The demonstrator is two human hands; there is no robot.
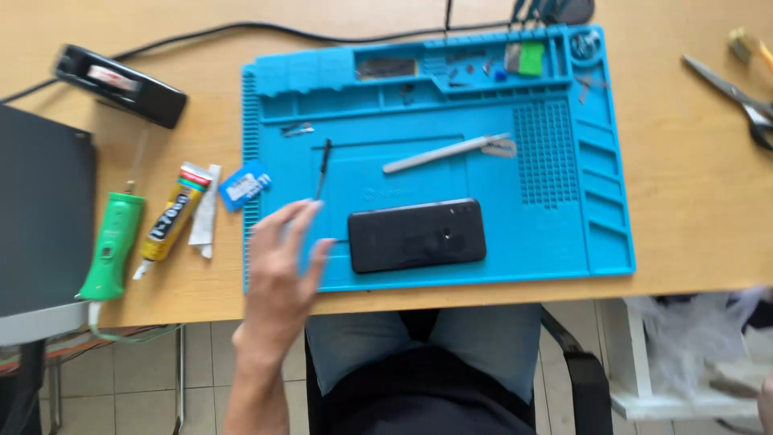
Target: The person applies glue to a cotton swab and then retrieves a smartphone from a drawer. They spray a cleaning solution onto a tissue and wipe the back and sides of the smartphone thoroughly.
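Top-down view of a wooden table [692, 201] w/ a blue silicone repair mat [547, 242]. Left hand [282, 266] is open, fingers spread, holding nothing, at the mat's front-left edge. A black smartphone [417, 234] lies flat just right of its fingertips, not touching. Right hand not in view. Best approach, judging by layout: grip the phone by its long edges, keep it flat. A thin black pry tool [323, 167] lies just beyond the fingers.

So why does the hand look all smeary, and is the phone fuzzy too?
In the head view the left hand is streaked with motion blur, most at the fingers; the black phone on the blue mat is soft but its outline reads; light is bright and even, with faint shadows; the right edge near the scissors is blurry too.
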